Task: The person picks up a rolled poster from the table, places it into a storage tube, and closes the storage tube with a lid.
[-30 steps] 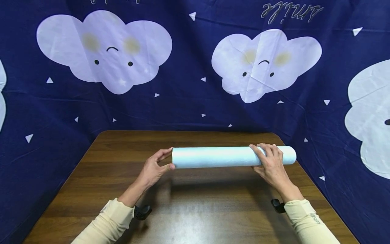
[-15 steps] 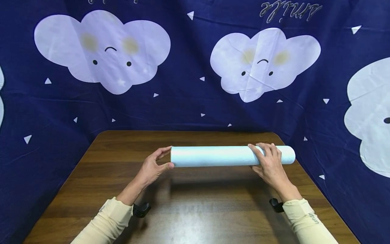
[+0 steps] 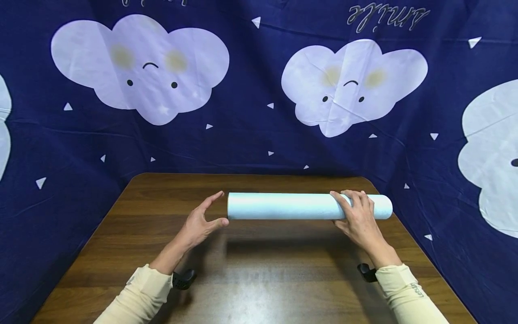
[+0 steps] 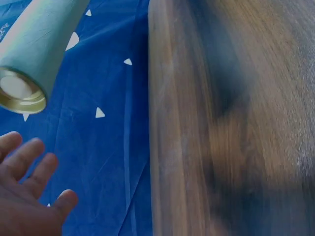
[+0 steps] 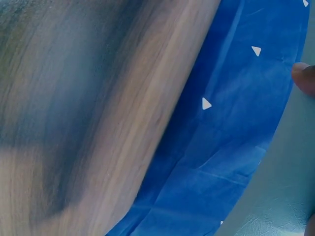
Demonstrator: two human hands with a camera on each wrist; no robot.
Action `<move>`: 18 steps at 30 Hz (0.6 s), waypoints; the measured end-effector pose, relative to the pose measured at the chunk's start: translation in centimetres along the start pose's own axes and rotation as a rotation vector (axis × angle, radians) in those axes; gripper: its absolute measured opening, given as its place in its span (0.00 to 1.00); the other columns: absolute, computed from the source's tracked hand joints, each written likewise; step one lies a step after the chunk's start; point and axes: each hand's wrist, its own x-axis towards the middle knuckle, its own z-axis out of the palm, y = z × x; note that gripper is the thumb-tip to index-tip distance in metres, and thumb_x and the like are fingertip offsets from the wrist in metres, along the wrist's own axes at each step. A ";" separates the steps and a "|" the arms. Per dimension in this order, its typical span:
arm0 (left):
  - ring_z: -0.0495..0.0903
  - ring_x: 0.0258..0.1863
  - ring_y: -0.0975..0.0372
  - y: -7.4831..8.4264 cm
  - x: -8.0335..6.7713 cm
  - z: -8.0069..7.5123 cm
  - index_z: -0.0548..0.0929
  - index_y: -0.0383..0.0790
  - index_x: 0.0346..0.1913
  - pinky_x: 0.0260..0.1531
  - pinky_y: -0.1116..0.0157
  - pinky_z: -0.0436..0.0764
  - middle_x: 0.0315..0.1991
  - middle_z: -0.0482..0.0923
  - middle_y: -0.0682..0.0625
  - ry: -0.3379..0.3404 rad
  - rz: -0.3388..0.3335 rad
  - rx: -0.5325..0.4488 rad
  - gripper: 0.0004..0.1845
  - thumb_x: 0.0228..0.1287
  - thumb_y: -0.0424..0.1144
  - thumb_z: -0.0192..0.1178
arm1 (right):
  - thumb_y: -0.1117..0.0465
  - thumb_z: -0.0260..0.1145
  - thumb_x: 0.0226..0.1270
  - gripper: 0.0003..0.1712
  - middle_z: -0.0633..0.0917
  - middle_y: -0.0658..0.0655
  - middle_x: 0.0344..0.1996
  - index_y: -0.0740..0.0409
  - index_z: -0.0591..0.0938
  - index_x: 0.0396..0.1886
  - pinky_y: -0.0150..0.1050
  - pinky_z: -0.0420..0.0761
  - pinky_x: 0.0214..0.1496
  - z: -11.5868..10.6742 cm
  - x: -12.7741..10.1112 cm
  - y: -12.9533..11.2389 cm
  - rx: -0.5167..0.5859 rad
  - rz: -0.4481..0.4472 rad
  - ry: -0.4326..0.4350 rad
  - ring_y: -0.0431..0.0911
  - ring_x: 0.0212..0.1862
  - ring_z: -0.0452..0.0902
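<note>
A: Where is the tube?

B: A long pale tube is held level above the far half of the brown wooden surface, its length running from left to right. Its shadow falls on the wood below and in front of it.

A: Who has hold of it?

B: The right hand grips it near its right end, fingers curled over the top and the thumb beneath. A short stretch of the tube sticks out past that hand.

A: And the left hand?

B: The left hand is just beside the tube's left end, but apart from it. Its fingers are spread and nearly straight, the thumb pointing at the end of the tube, and it holds nothing.

A: What does the left wrist view add?

B: The tube's left end shows a gold metal rim around a pale cap. The left hand's fingers lie loosely open below it, with a clear gap between.

A: The right wrist view?

B: The pale wall of the tube fills the right edge, with one fingertip resting on it. The wood there is blurred.

A: Anything around?

B: A dark blue cloth with white clouds and small triangles hangs behind and beside the surface. Both arms wear cream sleeves.
</note>
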 end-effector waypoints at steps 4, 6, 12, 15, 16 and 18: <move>0.57 0.71 0.44 0.2 -0.3 -0.6 0.59 0.55 0.71 0.64 0.38 0.61 0.71 0.59 0.43 0.023 -0.041 0.081 0.47 0.47 0.52 0.70 | 0.65 0.83 0.23 0.53 0.75 0.66 0.50 0.50 0.73 0.60 0.60 0.64 0.47 0.2 0.0 -0.1 -0.011 -0.003 -0.002 0.63 0.50 0.67; 0.56 0.71 0.44 0.3 -0.2 -0.8 0.59 0.55 0.72 0.63 0.38 0.61 0.72 0.59 0.43 0.033 -0.038 0.121 0.48 0.46 0.53 0.71 | 0.65 0.83 0.23 0.54 0.75 0.66 0.50 0.50 0.73 0.60 0.61 0.65 0.47 0.4 -0.1 -0.2 -0.013 -0.003 -0.004 0.63 0.50 0.67; 0.58 0.70 0.46 0.8 0.2 -0.6 0.59 0.47 0.71 0.64 0.37 0.57 0.71 0.61 0.44 0.080 0.090 0.268 0.50 0.44 0.52 0.72 | 0.65 0.83 0.24 0.53 0.75 0.65 0.49 0.50 0.73 0.60 0.62 0.64 0.49 0.9 0.1 -0.6 -0.014 0.002 -0.021 0.64 0.50 0.67; 0.60 0.70 0.47 1.2 0.5 -0.3 0.60 0.44 0.71 0.65 0.38 0.58 0.70 0.62 0.43 0.112 0.174 0.397 0.51 0.42 0.52 0.73 | 0.65 0.82 0.26 0.52 0.74 0.65 0.49 0.49 0.72 0.61 0.63 0.64 0.50 1.0 0.4 -0.9 -0.013 0.006 -0.034 0.64 0.51 0.67; 0.61 0.70 0.48 1.3 0.5 -0.2 0.61 0.44 0.71 0.65 0.39 0.58 0.70 0.62 0.44 0.121 0.196 0.440 0.52 0.41 0.53 0.73 | 0.65 0.82 0.26 0.52 0.74 0.65 0.50 0.49 0.72 0.61 0.63 0.64 0.51 1.1 0.4 -1.0 -0.010 0.009 -0.039 0.65 0.51 0.67; 0.61 0.70 0.49 1.6 0.6 0.0 0.61 0.43 0.70 0.66 0.42 0.59 0.70 0.63 0.44 0.128 0.234 0.520 0.52 0.40 0.54 0.73 | 0.65 0.82 0.26 0.52 0.74 0.65 0.50 0.49 0.72 0.61 0.64 0.63 0.52 1.2 0.5 -1.1 -0.006 0.014 -0.049 0.65 0.52 0.67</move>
